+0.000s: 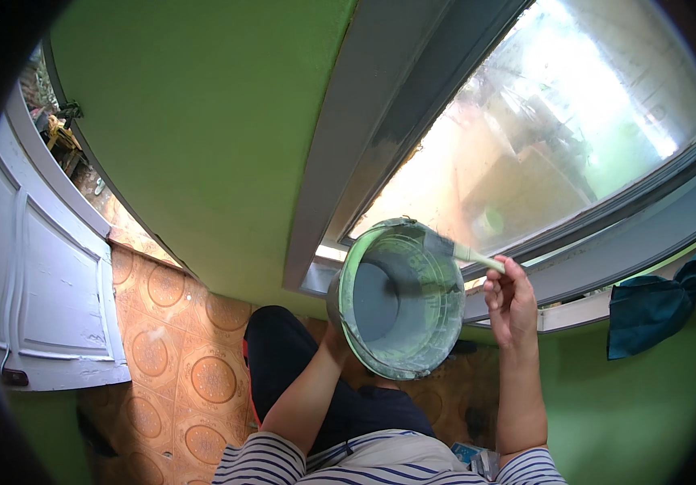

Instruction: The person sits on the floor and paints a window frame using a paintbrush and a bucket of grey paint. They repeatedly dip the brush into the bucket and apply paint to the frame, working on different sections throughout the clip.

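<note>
A paint-smeared plastic bucket (pixel 445 327) is held up before me, tilted so its mouth faces the camera. Grey paint (pixel 375 303) lies in the bottom, and green and grey smears coat the inner wall. My left hand (pixel 337 339) supports the bucket from its left side; the fingers are mostly hidden behind it. In my right hand (pixel 512 297) is a paintbrush (pixel 475 257), gripped by its pale handle. The dark bristles are at the bucket's upper right rim, blurred. Behind the bucket, the grey window frame (pixel 348 176) shows a darker patch along its inner edge.
Glass panes (pixel 523 151) fill the window beside a green wall (pixel 202 133). A white panelled door (pixel 63 260) stands open at left over an orange tiled floor (pixel 166 339). At right hangs a knotted dark teal cloth (pixel 645 315). Small packets (pixel 475 458) lie low beside me.
</note>
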